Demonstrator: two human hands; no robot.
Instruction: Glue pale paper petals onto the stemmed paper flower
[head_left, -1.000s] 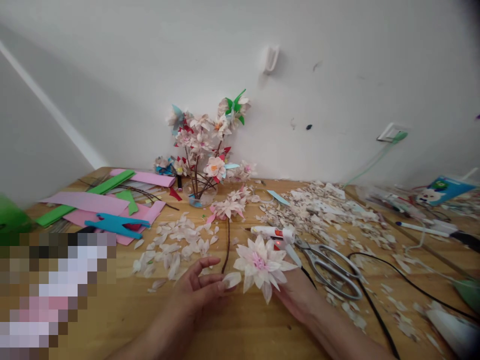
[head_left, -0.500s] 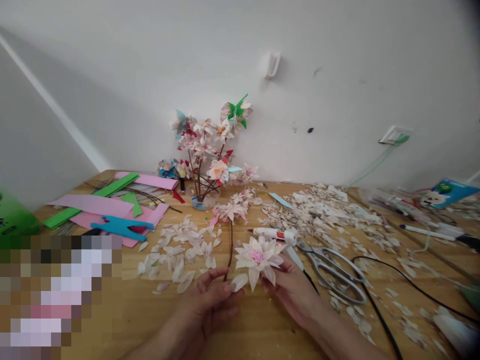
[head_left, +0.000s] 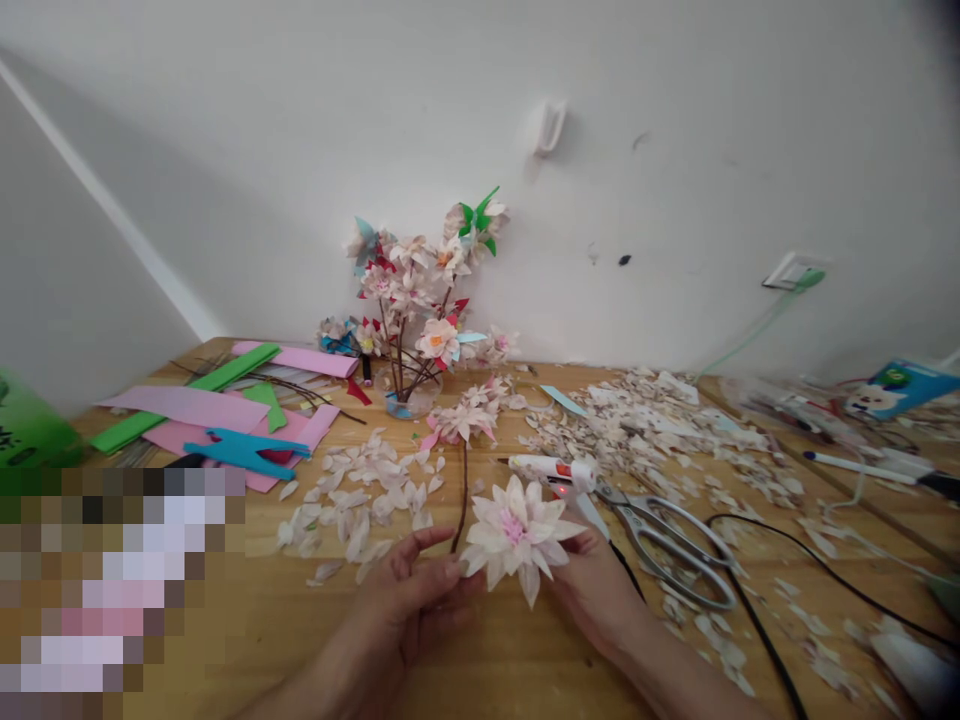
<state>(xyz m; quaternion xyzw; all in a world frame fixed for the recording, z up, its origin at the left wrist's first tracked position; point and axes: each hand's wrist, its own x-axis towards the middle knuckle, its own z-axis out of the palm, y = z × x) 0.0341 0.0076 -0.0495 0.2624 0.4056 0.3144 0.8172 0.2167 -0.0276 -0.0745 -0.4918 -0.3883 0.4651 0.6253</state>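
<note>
A handmade flower (head_left: 516,535) with pale, pointed petals and a pink centre faces up near the front of the table. My right hand (head_left: 596,585) grips it from behind on the right; those fingertips are hidden by the petals. At the flower's left side, my left hand (head_left: 420,590) has thumb and fingers closed on a petal (head_left: 474,562) that touches the bloom. Just beyond the left fingers, a brown stem (head_left: 463,490) runs up to another pale flower (head_left: 465,418) lying on the table. Loose petals (head_left: 375,490) lie scattered beyond the left hand.
A glue gun (head_left: 551,470) and grey-handled scissors (head_left: 671,545) lie right of the flower, with a black cord (head_left: 757,620). Behind stand flowers in a clear cup (head_left: 412,395). Coloured paper strips (head_left: 187,405) lie left. A heap of dried petals (head_left: 645,420) spreads right.
The held flower has tilted and moved slightly down, and its left side now meets the petal at my left fingertips. The right hand has turned further behind the bloom.
</note>
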